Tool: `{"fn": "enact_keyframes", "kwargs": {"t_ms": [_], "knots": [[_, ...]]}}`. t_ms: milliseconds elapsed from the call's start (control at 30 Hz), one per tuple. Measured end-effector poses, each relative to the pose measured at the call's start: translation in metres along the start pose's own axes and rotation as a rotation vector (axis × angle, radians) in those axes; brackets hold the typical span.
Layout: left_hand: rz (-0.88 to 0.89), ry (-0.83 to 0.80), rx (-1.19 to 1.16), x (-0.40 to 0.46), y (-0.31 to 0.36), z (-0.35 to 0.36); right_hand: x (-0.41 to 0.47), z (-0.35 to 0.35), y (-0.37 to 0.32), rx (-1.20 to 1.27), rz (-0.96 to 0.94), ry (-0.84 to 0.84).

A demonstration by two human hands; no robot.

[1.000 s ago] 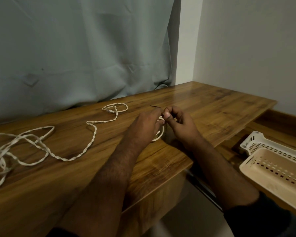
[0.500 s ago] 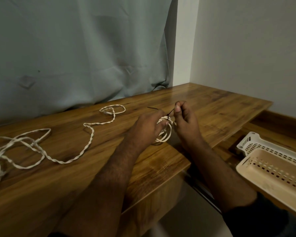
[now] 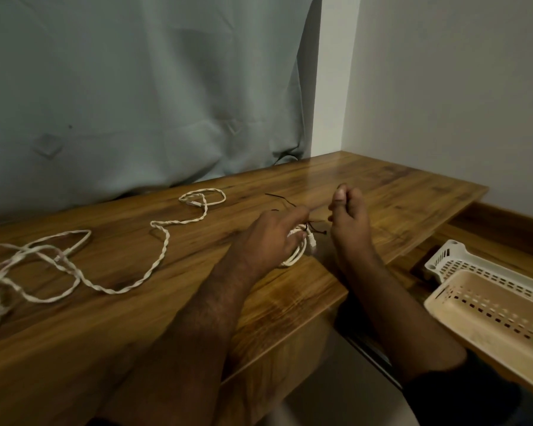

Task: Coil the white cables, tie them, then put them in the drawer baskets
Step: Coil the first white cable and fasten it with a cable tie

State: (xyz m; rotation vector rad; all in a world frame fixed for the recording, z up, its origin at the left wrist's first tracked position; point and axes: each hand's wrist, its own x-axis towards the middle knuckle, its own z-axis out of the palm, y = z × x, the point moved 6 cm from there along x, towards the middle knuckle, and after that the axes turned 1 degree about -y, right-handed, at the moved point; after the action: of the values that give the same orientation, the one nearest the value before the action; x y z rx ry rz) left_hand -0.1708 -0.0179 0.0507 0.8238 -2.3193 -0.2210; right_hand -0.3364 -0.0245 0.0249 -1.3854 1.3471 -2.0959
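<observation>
Since half a second ago my right hand [image 3: 348, 219] has drawn away from the left one, so a gap now shows between them where they were nearly touching. Its thumb and forefinger are pressed together, raised above the table, and appear to pinch one end of the thin dark twist tie [image 3: 282, 199], though that end is too fine for me to be sure. My left hand [image 3: 268, 241] lies over the small coil of white twisted cable [image 3: 299, 252], fingers curled round it and holding it against the brown wooden tabletop [image 3: 382, 192]; the forefinger reaches forward, and the tie's other end sticks out past it toward the curtain. The coil sits near the table's front edge, between my two hands, with the tie wrapped at its right side.

Left of that, a long loose white twisted cable [image 3: 163, 250] snakes across the tabletop, a small loop at its far end and a tangle at the left border. A pale grey-green curtain [image 3: 136, 87] hangs behind the table. Down at the right, below the tabletop, a beige perforated plastic basket [image 3: 490, 318] lies beside a white perforated plastic basket [image 3: 450, 256], the two touching
</observation>
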Motion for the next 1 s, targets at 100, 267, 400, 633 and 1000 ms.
{"fn": "enact_keyframes", "kwargs": {"t_ms": [100, 267, 400, 633, 1000], "knots": [[-0.059, 0.108, -0.106, 0.000, -0.012, -0.008, -0.012, 0.024, -0.010, 0.105, 0.049, -0.211], [-0.185, 0.244, -0.219, 0.000, -0.034, -0.016, -0.024, 0.044, -0.023, 0.191, -0.018, -0.454], [-0.143, 0.189, -0.236, 0.002, -0.031, -0.011, -0.021, 0.039, -0.017, 0.058, -0.061, -0.422], [-0.131, 0.135, -0.253, 0.003, -0.023, -0.009, -0.015, 0.034, -0.026, -0.198, -0.289, -0.344], [-0.123, 0.151, -0.246, 0.009, -0.012, -0.010, -0.014, 0.025, -0.035, -0.295, -0.447, -0.173]]}}
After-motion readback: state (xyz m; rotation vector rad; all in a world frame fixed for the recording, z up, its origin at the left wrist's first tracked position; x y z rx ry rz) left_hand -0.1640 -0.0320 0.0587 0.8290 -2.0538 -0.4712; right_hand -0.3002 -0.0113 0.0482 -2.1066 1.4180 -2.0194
